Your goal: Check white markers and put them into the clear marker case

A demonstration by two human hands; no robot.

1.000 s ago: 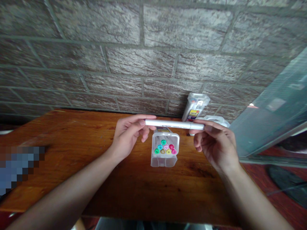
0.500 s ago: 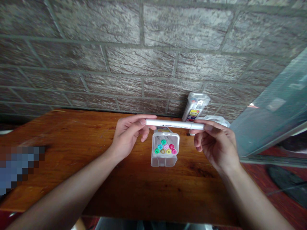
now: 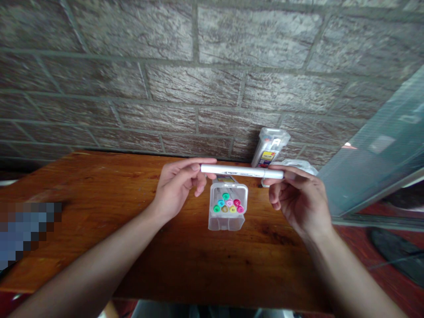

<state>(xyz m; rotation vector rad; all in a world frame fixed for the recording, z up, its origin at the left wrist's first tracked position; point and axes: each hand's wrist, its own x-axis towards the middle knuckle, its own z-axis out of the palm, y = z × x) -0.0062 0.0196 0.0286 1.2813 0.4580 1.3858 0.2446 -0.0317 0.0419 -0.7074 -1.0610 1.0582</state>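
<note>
A white marker pen (image 3: 232,171) with small dark print lies level between my two hands, above the table. My left hand (image 3: 177,185) pinches its left end between thumb and fingers. At the other end, my right hand (image 3: 303,194) grips the marker with thumb and forefinger, the other fingers curled below. Under and behind the marker stands a clear plastic case (image 3: 212,194) with its lid (image 3: 227,223) hanging open towards me. Several markers with green, blue, pink, red, brown and yellow cap ends (image 3: 229,203) fill the case.
Another clear case of markers (image 3: 270,145) leans by the stone-block wall (image 3: 172,84). A clear plastic piece (image 3: 296,166) sits beside it, partly behind my right hand. The wooden table (image 3: 198,265) ends near my body. A glass panel (image 3: 371,150) rises on the right.
Both hands stay in nearly the same place, still holding the marker. The marker has turned very slightly, and its right end is a touch further right.
</note>
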